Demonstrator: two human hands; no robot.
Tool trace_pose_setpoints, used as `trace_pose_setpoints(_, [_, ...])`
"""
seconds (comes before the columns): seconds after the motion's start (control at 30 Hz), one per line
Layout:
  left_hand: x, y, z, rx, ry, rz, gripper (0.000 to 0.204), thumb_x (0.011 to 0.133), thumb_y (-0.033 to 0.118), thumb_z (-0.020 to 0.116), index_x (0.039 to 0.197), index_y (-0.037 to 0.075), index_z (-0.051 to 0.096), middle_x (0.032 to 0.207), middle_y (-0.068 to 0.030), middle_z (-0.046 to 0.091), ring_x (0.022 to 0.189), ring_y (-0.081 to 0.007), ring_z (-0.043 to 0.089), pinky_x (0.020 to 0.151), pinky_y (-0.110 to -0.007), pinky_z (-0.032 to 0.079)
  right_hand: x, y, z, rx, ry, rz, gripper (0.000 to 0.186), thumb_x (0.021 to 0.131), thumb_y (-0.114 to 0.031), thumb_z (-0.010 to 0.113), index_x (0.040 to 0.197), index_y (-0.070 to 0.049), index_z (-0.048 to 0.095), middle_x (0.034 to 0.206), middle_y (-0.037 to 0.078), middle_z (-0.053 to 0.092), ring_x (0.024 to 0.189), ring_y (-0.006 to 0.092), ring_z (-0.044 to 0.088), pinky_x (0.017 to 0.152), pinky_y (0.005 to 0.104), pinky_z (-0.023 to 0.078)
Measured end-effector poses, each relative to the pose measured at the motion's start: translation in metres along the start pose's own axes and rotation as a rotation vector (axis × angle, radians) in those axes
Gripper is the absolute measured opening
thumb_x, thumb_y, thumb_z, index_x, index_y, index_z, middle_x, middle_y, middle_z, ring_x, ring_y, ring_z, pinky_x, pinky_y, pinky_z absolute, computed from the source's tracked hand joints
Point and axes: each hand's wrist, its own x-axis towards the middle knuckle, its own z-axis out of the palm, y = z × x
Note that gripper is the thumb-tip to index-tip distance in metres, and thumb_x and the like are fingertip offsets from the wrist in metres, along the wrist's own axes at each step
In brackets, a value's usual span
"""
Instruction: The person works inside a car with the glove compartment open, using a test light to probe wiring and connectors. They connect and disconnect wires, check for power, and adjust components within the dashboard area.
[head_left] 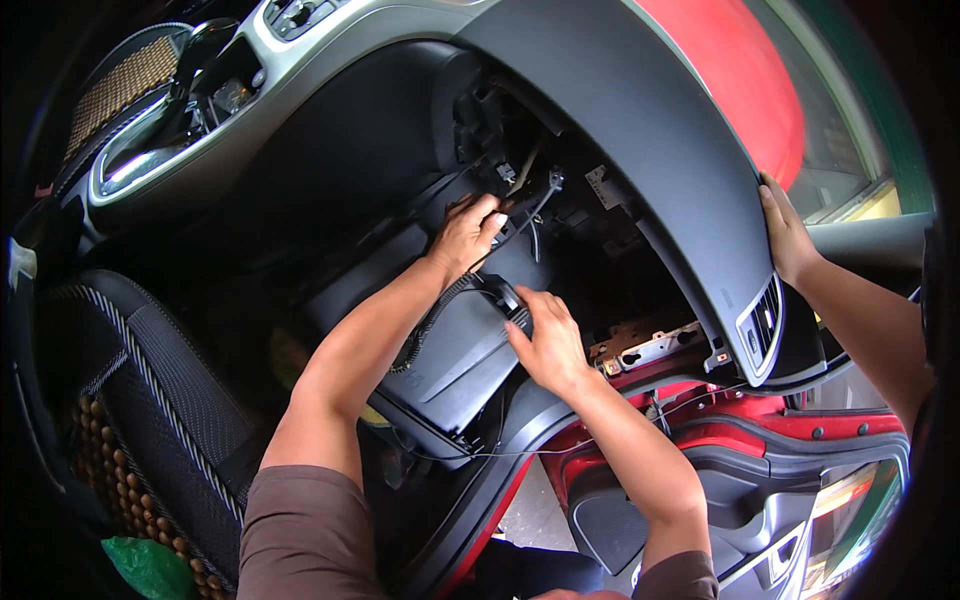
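Observation:
Inside the open dashboard cavity, my left hand [466, 238] is closed, with its fingers curled around something dark that I cannot make out. Beside it runs a black corrugated wiring sleeve [432, 322], which passes over a dark grey plastic box [452, 355], probably the glove box. My right hand [552, 345] is at the box's right edge. Its thumb and fingers close on a small black plastic part [514, 303] there. A thin grey strip [543, 208] with a small head stands up from the cavity just right of my left hand.
Another person's hand [788, 232] rests on the outer edge of the dashboard panel [610, 95], near the air vent [763, 318]. A metal bracket [648, 348] shows under the panel. The red door [725, 440] stands open at right; a beaded seat [115, 480] is at lower left.

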Motion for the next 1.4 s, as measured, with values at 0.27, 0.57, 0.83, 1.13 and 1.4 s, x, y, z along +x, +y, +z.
trace_pose_setpoints(0.27, [0.001,-0.002,-0.002,0.001,0.019,-0.025,0.021,0.109,0.023,0.059,0.115,0.004,0.065,0.098,-0.0205,0.066,0.091,-0.0418,0.065,0.083,-0.046,0.053,0.055,0.057,0.046,0.123,-0.493,0.241,0.046,0.098,-0.030,0.070,0.133,-0.001,0.071,0.133,0.025,0.070,0.132,0.0439,0.061,0.114,0.0479,0.048])
trace_pose_setpoints(0.57, [0.000,0.005,-0.007,-0.150,-0.126,-0.281,0.029,0.112,0.031,0.061,0.122,0.005,0.070,0.108,-0.0072,0.076,0.102,-0.0191,0.070,0.094,-0.037,0.055,0.045,0.064,0.034,0.344,-0.165,0.375,0.023,0.106,-0.022,0.068,0.117,-0.002,0.067,0.096,0.018,0.074,0.093,0.0335,0.073,0.087,0.0442,0.055])
trace_pose_setpoints(0.83, [-0.004,0.005,-0.005,-0.242,-0.128,-0.204,0.031,0.114,0.033,0.059,0.127,0.006,0.068,0.110,-0.0088,0.075,0.102,-0.0194,0.069,0.094,-0.038,0.055,0.030,0.057,0.003,0.333,0.149,-0.049,0.021,0.104,-0.016,0.072,0.118,-0.004,0.061,0.120,0.016,0.058,0.098,0.0364,0.071,0.086,0.0453,0.060])
trace_pose_setpoints(1.13, [-0.009,-0.010,-0.002,-0.242,-0.146,-0.087,0.018,0.116,0.016,0.054,0.125,0.003,0.062,0.122,-0.0104,0.071,0.118,-0.0198,0.067,0.107,-0.036,0.051,0.042,0.050,-0.005,0.330,0.158,0.052,0.040,0.083,-0.026,0.095,0.103,0.001,0.073,0.116,0.017,0.074,0.105,0.0310,0.073,0.094,0.0406,0.058])
trace_pose_setpoints(1.4, [-0.007,-0.001,0.001,-0.217,-0.094,0.003,0.020,0.115,0.023,0.057,0.123,0.005,0.065,0.104,-0.0080,0.069,0.093,-0.0201,0.066,0.085,-0.037,0.055,0.060,0.044,-0.024,0.463,0.033,0.123,0.046,0.079,-0.023,0.096,0.114,0.002,0.078,0.112,0.018,0.075,0.104,0.0313,0.075,0.095,0.0408,0.059])
